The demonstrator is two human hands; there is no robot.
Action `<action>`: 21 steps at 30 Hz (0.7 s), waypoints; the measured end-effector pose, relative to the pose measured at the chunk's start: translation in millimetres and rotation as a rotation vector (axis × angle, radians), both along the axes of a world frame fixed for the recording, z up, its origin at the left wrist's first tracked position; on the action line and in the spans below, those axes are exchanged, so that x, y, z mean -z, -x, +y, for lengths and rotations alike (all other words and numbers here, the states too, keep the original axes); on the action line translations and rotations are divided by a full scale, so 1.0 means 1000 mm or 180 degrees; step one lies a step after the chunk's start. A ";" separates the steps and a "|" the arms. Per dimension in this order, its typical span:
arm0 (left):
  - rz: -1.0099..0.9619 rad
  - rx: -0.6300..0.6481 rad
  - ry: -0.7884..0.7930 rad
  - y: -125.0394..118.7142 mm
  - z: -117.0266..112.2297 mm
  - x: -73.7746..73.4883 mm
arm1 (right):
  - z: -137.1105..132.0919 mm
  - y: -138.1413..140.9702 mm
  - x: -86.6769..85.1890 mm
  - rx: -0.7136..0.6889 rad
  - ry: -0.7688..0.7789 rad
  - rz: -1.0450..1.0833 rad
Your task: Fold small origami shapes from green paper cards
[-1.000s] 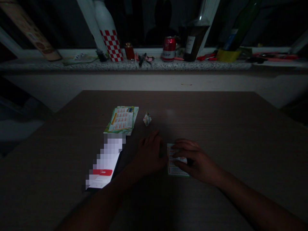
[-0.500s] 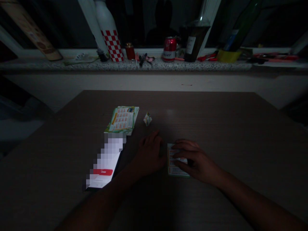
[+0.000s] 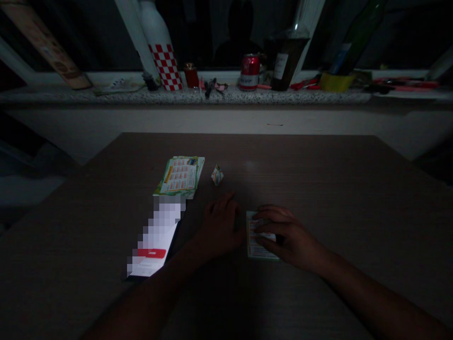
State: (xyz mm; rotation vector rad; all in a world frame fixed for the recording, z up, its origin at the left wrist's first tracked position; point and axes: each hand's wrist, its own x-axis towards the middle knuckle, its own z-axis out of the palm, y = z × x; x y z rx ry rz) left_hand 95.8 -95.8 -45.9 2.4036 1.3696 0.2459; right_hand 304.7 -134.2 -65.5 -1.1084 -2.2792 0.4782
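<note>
My right hand (image 3: 288, 236) rests over a small printed paper sheet (image 3: 253, 248), its spread fingers lying across the sheet's right part. That sheet lies flat on the table (image 3: 336, 189). Left of it, my left hand (image 3: 221, 229) lies on the tabletop with fingers stretched forward and nothing in them. Beyond the left fingers stands a small folded paper piece (image 3: 217, 175). A stack of similar printed sheets (image 3: 180, 177) lies further left. Nearer me, a lit phone (image 3: 150, 264) with a blurred screen lies beside my left forearm.
On the stone windowsill (image 3: 226, 97) behind the table stand a white bottle with red checks (image 3: 166, 66), a red can (image 3: 249, 71), a dark bottle with a white label (image 3: 283, 66), a small red jar (image 3: 191, 75) and a yellow roll (image 3: 336, 82). The room is dim.
</note>
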 end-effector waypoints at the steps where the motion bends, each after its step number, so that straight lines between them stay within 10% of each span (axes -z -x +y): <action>1: -0.0014 0.0001 0.0001 0.000 0.000 0.000 | 0.000 0.000 0.000 -0.0007 0.0006 -0.0007; 21: -0.0014 0.0025 -0.0029 0.001 0.000 -0.001 | 0.000 0.001 -0.001 -0.0003 0.0008 0.0008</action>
